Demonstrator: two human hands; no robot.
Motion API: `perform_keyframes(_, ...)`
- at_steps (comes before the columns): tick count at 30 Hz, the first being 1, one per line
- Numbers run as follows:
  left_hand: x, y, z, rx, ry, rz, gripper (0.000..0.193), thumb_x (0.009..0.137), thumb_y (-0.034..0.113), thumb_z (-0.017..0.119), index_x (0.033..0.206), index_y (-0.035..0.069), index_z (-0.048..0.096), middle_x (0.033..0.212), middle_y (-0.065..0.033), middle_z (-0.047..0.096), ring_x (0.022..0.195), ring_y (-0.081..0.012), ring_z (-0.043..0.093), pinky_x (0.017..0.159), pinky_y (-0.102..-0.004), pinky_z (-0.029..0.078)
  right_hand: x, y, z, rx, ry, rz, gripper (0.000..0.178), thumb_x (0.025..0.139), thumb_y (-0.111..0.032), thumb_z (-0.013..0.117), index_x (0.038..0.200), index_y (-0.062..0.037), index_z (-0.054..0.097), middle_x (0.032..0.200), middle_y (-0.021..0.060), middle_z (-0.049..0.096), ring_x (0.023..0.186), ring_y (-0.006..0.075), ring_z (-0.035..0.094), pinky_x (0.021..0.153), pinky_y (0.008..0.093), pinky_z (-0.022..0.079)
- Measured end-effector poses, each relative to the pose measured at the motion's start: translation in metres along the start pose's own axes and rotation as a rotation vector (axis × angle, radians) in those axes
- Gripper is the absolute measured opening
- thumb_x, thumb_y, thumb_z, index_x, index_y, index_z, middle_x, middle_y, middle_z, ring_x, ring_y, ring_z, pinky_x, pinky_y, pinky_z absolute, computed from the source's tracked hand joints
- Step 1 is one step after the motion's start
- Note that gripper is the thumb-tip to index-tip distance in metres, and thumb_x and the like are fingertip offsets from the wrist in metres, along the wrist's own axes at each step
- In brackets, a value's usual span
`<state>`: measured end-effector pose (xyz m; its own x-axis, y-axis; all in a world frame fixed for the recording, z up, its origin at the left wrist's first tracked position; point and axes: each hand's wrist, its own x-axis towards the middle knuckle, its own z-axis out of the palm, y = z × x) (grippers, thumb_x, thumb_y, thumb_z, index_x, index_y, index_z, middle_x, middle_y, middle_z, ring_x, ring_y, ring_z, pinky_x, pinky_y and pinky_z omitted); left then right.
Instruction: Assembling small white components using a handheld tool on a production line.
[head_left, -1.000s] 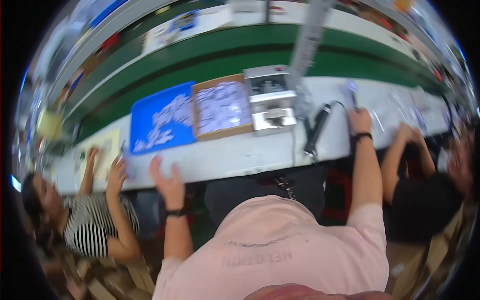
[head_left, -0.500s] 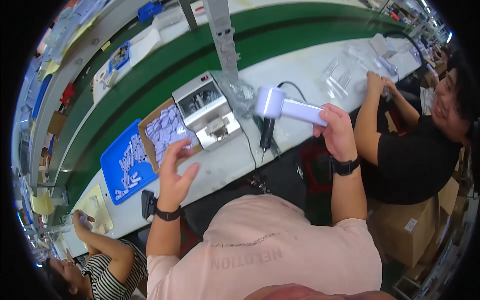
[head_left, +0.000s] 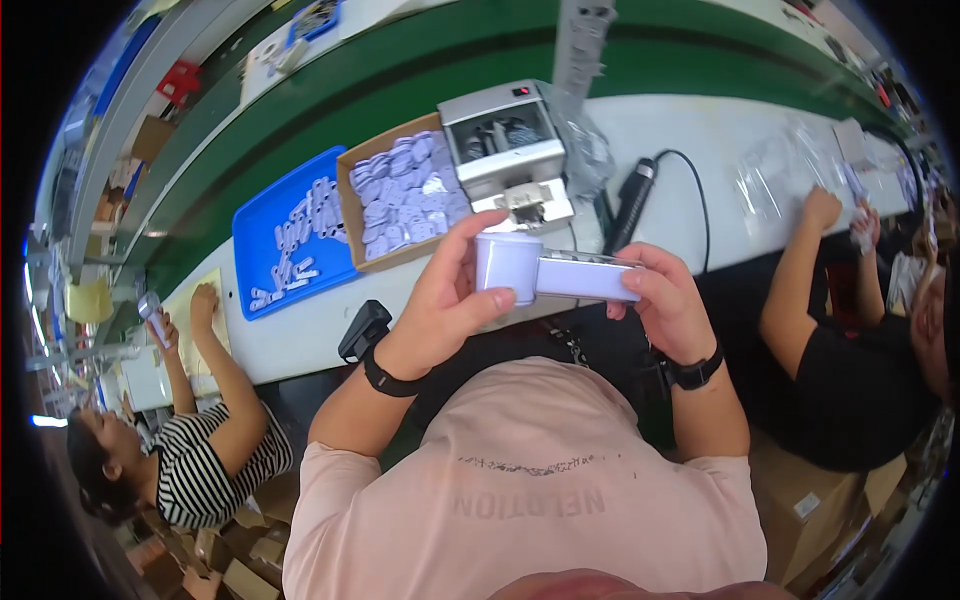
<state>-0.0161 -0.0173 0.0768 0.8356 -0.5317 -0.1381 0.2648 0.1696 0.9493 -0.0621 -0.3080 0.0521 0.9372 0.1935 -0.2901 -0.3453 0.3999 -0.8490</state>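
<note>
Between my two hands is a lavender hair-dryer-shaped device (head_left: 585,278), with a round drum-like head on the left and a flat handle on the right. The head sits between the thumb and fingers of my left hand (head_left: 435,305). Pinched near its end, the handle is in my right hand (head_left: 672,305). The device is held level above the near table edge, in front of a silver screw feeder (head_left: 505,140). A black electric screwdriver (head_left: 632,208) with a cord lies on the table behind my right hand.
Left of the feeder stands a cardboard box (head_left: 350,205) of lavender plastic parts, beside a blue tray (head_left: 258,225) of small lavender pieces. Clear plastic bags (head_left: 585,150) hang by the feeder. Co-workers sit on both sides; the left one holds a similar lavender device (head_left: 154,315).
My left hand has come over from near the box and taken the device's head. My right hand has brought the device lower. The whole view has shifted, with the table items now farther right.
</note>
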Motion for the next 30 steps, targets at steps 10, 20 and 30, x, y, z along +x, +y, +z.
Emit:
perform_keyframes(10, -0.044, -0.067, -0.036, 0.507, 0.139, 0.085, 0.096, 0.084, 0.004, 0.084, 0.164, 0.008, 0.032, 0.147, -0.013, 0.053, 0.127, -0.0215, 0.06, 0.106, -0.0373, 0.049, 0.021, 0.014, 0.052, -0.824, -0.132, -0.49, 0.039, 0.08, 0.003, 0.078, 0.117, -0.0022, 0.067, 0.107, 0.0081, 0.063, 0.091, 0.0189, 0.063, 0.077, 0.0299, 0.052)
perform_keyframes(20, -0.033, -0.002, -0.156, 0.811, 0.733, 0.245, 0.03, 0.093, 0.012, 0.076, 0.122, 0.002, 0.073, 0.11, -0.0081, 0.073, 0.095, -0.0169, 0.069, 0.087, -0.0317, 0.055, 0.039, 0.022, 0.061, -0.983, -0.175, -0.413, 0.037, 0.08, 0.0, 0.081, 0.115, -0.0009, 0.068, 0.105, 0.009, 0.061, 0.089, 0.0201, 0.063, 0.076, 0.0291, 0.052)
perform_keyframes(30, 0.069, -0.028, -0.17, 2.001, 0.454, 0.065, 0.029, 0.087, 0.031, 0.076, 0.106, 0.01, 0.076, 0.1, -0.0119, 0.072, 0.103, -0.032, 0.065, 0.093, -0.0527, 0.047, 0.044, 0.023, 0.066, -0.939, -0.183, -0.458, 0.034, 0.084, -0.002, 0.08, 0.116, -0.0013, 0.068, 0.104, 0.0087, 0.061, 0.088, 0.02, 0.064, 0.077, 0.0291, 0.054)
